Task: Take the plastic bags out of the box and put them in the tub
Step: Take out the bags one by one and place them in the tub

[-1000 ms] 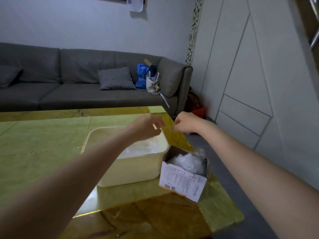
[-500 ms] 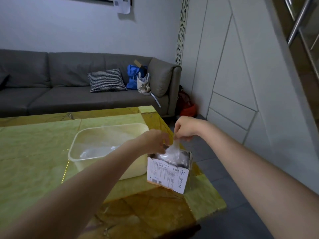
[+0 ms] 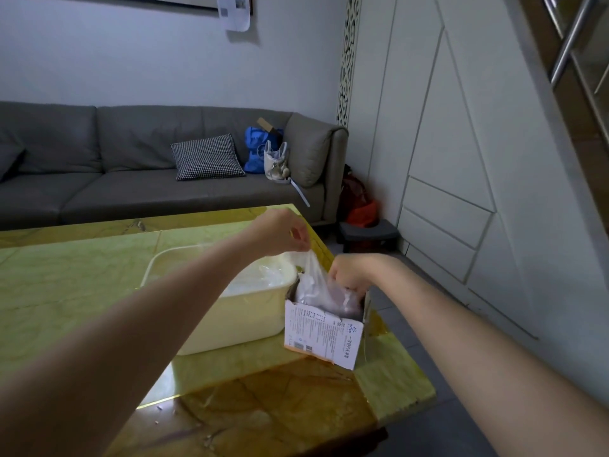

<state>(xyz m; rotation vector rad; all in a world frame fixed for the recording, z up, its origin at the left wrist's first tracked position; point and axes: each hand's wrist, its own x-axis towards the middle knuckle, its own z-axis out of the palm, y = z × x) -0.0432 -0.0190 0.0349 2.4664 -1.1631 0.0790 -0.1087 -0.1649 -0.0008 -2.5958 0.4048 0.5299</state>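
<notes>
A small white cardboard box with printed text stands on the green table, just right of a cream plastic tub. Clear plastic bags fill the box. My left hand pinches the top of one clear plastic bag and holds it stretched up out of the box. My right hand reaches down into the box's far side, its fingers buried among the bags and partly hidden. More clear plastic lies inside the tub.
The green and amber stone table ends close to the box on the right, with grey floor beyond. A grey sofa with a checked cushion stands behind, and white cabinet panels line the right wall.
My left hand has risen from the box, drawing a bag upward. My right hand has dropped from above the box down into it. The view shifted slightly.
</notes>
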